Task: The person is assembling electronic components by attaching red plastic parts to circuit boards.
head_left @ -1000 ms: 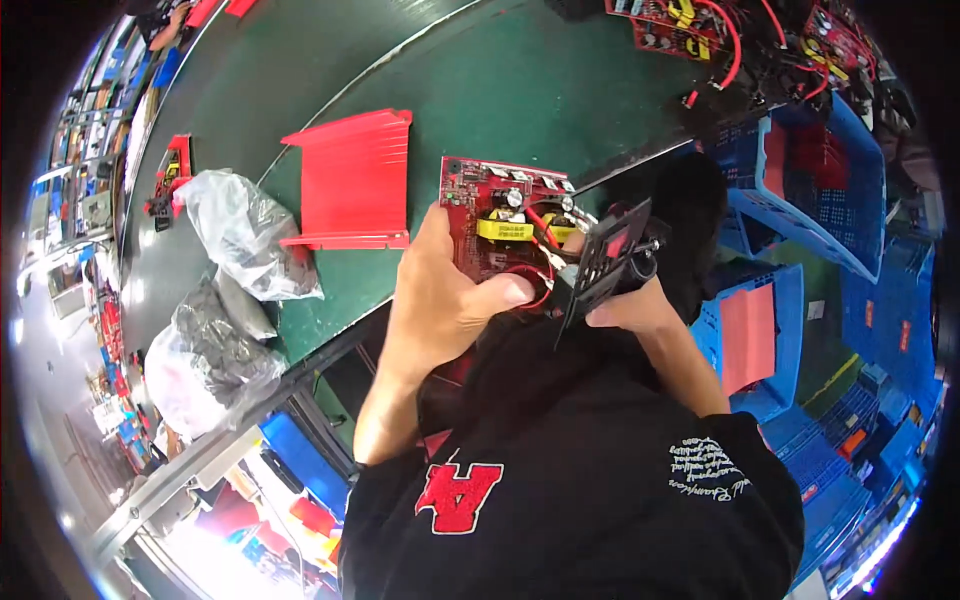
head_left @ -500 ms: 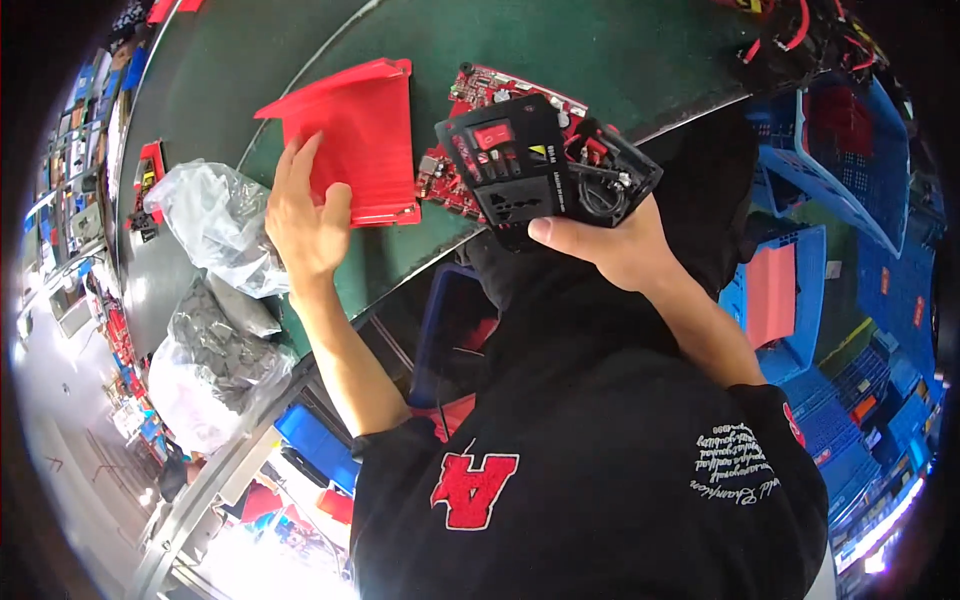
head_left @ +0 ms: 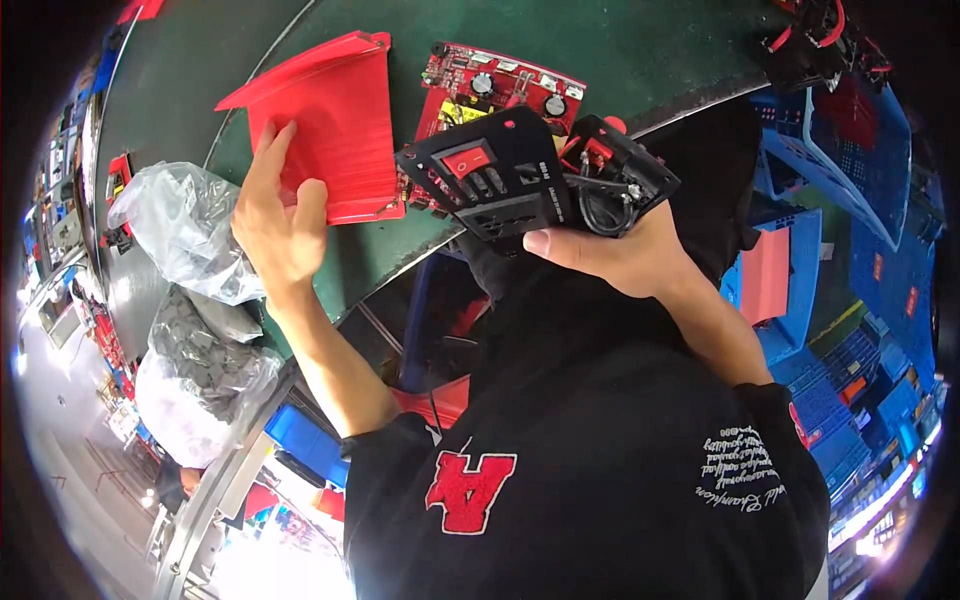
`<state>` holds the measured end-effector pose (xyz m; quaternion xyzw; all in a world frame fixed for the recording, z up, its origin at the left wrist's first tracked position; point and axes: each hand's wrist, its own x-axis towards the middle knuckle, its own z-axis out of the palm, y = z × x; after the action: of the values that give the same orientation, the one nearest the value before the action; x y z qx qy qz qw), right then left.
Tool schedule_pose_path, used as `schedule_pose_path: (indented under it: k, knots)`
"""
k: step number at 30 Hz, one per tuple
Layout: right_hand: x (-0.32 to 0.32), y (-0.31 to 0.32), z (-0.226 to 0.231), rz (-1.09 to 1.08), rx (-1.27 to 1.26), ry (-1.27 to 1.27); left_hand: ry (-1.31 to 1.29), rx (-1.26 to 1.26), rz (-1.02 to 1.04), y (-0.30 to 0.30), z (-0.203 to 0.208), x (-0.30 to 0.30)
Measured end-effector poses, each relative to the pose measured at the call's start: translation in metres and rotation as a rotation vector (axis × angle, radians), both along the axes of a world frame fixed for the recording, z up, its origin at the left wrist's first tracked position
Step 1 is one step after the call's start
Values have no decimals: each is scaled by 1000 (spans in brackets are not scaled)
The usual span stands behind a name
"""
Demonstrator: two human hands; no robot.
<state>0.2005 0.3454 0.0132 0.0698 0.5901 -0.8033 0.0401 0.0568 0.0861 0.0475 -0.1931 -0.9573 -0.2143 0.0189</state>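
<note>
My left hand [head_left: 275, 225] has its fingers spread and lies with the fingertips on a red ribbed metal casing [head_left: 345, 130], whose far edge is bent up like a flange. In my right hand [head_left: 625, 250] is a black panel [head_left: 500, 185] with a red rocker switch and several slots, held tilted with my thumb at its lower edge. A black housing [head_left: 620, 180] with coiled black cable and red terminals sits against the panel in the same grip. Behind the panel, a red circuit board [head_left: 485, 85] with capacitors and a yellow part lies on the table, partly hidden.
Clear plastic bags [head_left: 185, 225] stand left of the casing, one with grey pieces [head_left: 205, 350]. The green table [head_left: 650, 50] has its near edge by my body. Blue crates [head_left: 865, 160] stand at the right. Black parts with red wires [head_left: 815, 40] lie at the far right corner.
The view has shifted slightly. The panel in my right hand has tilted, uncovering more of the circuit board. My left hand stays on the red casing.
</note>
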Motion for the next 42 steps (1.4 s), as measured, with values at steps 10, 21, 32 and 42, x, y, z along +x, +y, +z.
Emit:
schedule_pose_path:
  k: [10,21,32,42]
  knots:
    - [-15,8,9,91,21,19,21,-3,-44,-4,-1,-4]
    - [6,-6,-14,41,247,341,-28,10,-241,0,0,-8]
    - [5,-2,-10,119,179,198,-97,25,-146,3,0,-6]
    - [6,-2,-14,96,127,242,-155,130,-109,8,0,-4]
